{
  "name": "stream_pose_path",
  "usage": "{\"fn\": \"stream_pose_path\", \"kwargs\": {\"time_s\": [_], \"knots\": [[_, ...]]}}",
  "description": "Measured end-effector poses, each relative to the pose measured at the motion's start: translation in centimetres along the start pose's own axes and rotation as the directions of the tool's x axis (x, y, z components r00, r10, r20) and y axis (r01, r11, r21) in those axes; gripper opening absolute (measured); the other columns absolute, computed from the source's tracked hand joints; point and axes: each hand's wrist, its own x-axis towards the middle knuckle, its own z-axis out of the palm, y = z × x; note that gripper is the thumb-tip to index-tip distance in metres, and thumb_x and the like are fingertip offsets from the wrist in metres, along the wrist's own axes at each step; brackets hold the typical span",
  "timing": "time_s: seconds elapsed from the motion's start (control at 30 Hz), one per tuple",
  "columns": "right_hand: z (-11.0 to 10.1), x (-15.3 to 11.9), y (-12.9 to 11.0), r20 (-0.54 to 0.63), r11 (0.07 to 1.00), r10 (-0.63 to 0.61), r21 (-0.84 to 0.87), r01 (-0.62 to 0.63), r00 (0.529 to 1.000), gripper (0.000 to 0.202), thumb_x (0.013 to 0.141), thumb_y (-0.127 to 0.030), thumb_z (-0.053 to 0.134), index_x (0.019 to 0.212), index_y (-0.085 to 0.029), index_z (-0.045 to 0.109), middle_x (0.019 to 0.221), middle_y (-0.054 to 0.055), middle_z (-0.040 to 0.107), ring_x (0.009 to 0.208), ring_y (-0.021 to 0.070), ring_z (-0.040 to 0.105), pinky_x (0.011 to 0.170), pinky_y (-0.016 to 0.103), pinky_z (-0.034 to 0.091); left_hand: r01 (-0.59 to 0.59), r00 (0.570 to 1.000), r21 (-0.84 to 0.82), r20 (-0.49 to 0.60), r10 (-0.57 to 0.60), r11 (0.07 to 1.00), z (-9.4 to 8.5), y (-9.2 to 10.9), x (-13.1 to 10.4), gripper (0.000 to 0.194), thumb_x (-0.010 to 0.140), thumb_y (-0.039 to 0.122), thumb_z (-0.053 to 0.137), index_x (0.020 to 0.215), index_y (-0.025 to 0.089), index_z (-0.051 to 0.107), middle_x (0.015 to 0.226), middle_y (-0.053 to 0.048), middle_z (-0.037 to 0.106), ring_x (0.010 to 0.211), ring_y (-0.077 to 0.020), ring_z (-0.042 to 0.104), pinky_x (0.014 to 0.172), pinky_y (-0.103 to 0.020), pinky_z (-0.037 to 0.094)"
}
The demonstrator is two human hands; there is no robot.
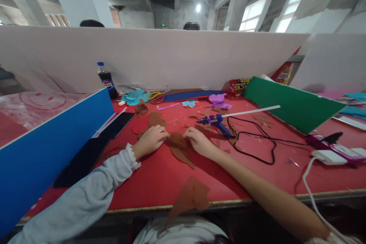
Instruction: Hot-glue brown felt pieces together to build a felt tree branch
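Note:
Between my hands is a piece of brown paper [178,140], raised a little above the red tabletop. My left hand [153,138] pinches its left edge. On the opposite edge, my right hand [198,141] has its fingers closed. Under and in front of it lies another brown scrap [182,157]. A larger brown cutout [193,196] hangs over the table's front edge. Right of my right hand rests a blue glue gun [217,122] with a long white glue stick [251,111] in its back end.
A blue board [60,141] stands at left beside dark tablets [82,160]; a green board [291,103] stands at right. A black cord [274,148] runs to a pink power strip [337,146]. Behind are scissors [156,97], purple paper [219,100], teal paper [135,97] and a cola bottle [107,80].

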Motion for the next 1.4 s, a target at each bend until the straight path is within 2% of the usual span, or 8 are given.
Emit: {"fn": "stream_pose_path", "kwargs": {"time_s": [0.27, 0.53, 0.73, 0.83, 0.93, 1.0, 1.07, 1.4], "knots": [[0.1, 0.3, -0.5, 0.027, 0.999, 0.004, 0.05, -0.005, 1.0, 0.026, 0.073, 0.002, 0.048, 0.078, -0.019, 0.062, 0.086, 0.002, 0.052, 0.084, 0.0137, 0.051, 0.079, 0.026, 0.041, -0.015, 1.0, 0.055, 0.023, 0.014, 0.998, 0.1, 0.1, 0.0, 0.02, 0.088, 0.021, 0.038, 0.089, 0.019, 0.059, 0.087, -0.005, 0.056, 0.081, -0.0178, 0.046, 0.07, -0.03, 0.034], [-0.6, 0.0, -1.3, 0.137, 0.997, -0.002, -0.078, 0.013, 0.991, 0.007, 0.078, -0.019, 0.06, 0.084, -0.022, 0.063, 0.091, 0.002, 0.053, 0.09, 0.0163, 0.049, 0.082, 0.032, 0.036, -0.014, 0.999, 0.013, 0.033, 0.014, 1.0, -0.1, 0.0, 0.1, 0.022, 0.088, 0.021, 0.039, 0.091, 0.02, 0.061, 0.087, -0.005, 0.056, 0.08, -0.0175, 0.048, 0.071, -0.029, 0.036], [-0.3, -0.2, -1.4, 0.149, 0.984, 0.074, -0.172, -0.048, 0.986, 0.03, 0.076, -0.027, 0.063, 0.104, -0.024, 0.055, 0.107, 0.005, 0.052, 0.102, 0.0215, 0.046, 0.085, 0.039, 0.031, -0.009, 0.997, -0.278, -0.078, -0.013, 0.961, -0.8, 0.9, 0.1, 0.03, 0.084, 0.013, 0.041, 0.11, 0.02, 0.053, 0.105, -0.006, 0.057, 0.097, -0.0177, 0.048, 0.087, -0.031, 0.037], [-0.2, -0.2, -1.3, 0.147, 0.98, 0.099, -0.188, -0.071, 0.984, 0.038, 0.075, -0.031, 0.064, 0.111, -0.024, 0.05, 0.111, 0.006, 0.052, 0.105, 0.0224, 0.044, 0.085, 0.039, 0.031, -0.066, 0.996, -0.323, -0.073, 0.045, 0.944, -1.0, 1.3, 0.1, 0.023, 0.081, 0.013, 0.044, 0.099, 0.02, 0.057, 0.103, -0.005, 0.057, 0.099, -0.0174, 0.048, 0.09, -0.031, 0.037], [-0.3, -0.2, -1.2, 0.144, 0.983, 0.08, -0.174, -0.055, 0.986, 0.026, 0.081, -0.031, 0.058, 0.106, -0.024, 0.053, 0.109, 0.005, 0.053, 0.104, 0.0212, 0.044, 0.085, 0.038, 0.03, -0.095, 0.995, -0.295, -0.062, 0.08, 0.951, -1.2, 1.6, 0.1, 0.015, 0.081, 0.014, 0.044, 0.083, 0.018, 0.059, 0.097, -0.004, 0.056, 0.094, -0.0168, 0.049, 0.088, -0.031, 0.038], [-0.4, -0.2, -1.2, 0.138, 0.987, 0.063, -0.156, -0.041, 0.988, 0.015, 0.086, -0.027, 0.049, 0.099, -0.025, 0.056, 0.105, 0.004, 0.055, 0.101, 0.0195, 0.045, 0.086, 0.037, 0.03, -0.109, 0.993, -0.283, -0.065, 0.095, 0.953, -1.3, 1.6, 0.0, 0.014, 0.081, 0.014, 0.045, 0.081, 0.018, 0.058, 0.096, -0.005, 0.056, 0.093, -0.0166, 0.049, 0.087, -0.03, 0.038], [-0.4, -0.1, -1.0, 0.119, 0.988, 0.066, -0.148, -0.048, 0.991, 0.016, 0.089, -0.023, 0.043, 0.094, -0.024, 0.058, 0.099, 0.003, 0.056, 0.098, 0.0184, 0.046, 0.086, 0.037, 0.03, -0.123, 0.992, -0.272, -0.055, 0.112, 0.954, -1.4, 1.7, -0.3, 0.014, 0.081, 0.015, 0.045, 0.082, 0.018, 0.058, 0.095, -0.005, 0.056, 0.092, -0.0165, 0.049, 0.086, -0.03, 0.038], [-0.3, -0.2, -0.7, 0.134, 0.986, 0.05, -0.162, -0.027, 0.99, 0.01, 0.083, -0.022, 0.054, 0.089, -0.024, 0.062, 0.095, 0.002, 0.058, 0.095, 0.019, 0.046, 0.085, 0.036, 0.029, -0.106, 0.994, -0.233, -0.036, 0.1, 0.967, -1.5, 2.0, -1.7, 0.014, 0.083, 0.017, 0.045, 0.084, 0.019, 0.059, 0.097, -0.005, 0.057, 0.095, -0.0169, 0.05, 0.088, -0.03, 0.038]]}}
